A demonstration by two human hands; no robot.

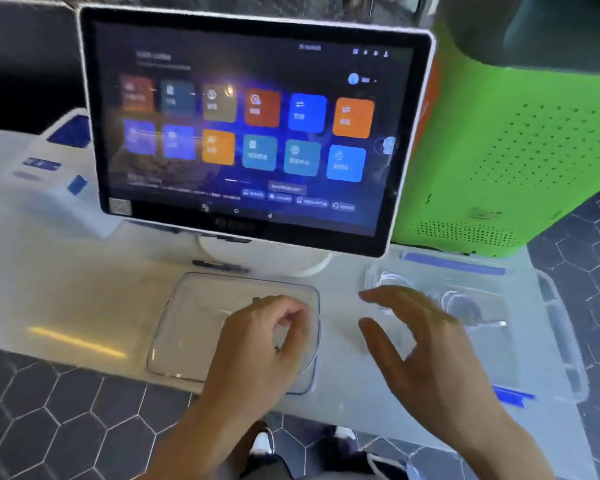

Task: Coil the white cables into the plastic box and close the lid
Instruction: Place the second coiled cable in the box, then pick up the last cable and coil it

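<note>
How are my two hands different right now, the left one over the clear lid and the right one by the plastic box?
The left hand has its fingers curled, gripping the right edge of the clear lid; the right hand is spread with straight fingers and holds nothing. The left hand sits on the lid, while the right hand is at the plastic box that holds the white cables. Both are bare and reach in from below.

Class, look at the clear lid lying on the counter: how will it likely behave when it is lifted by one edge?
The clear lid looks thin and see-through, so probably light and a bit bendy. Its smooth surface may be slippery. It lies flat, so it shouldn't roll.
</note>
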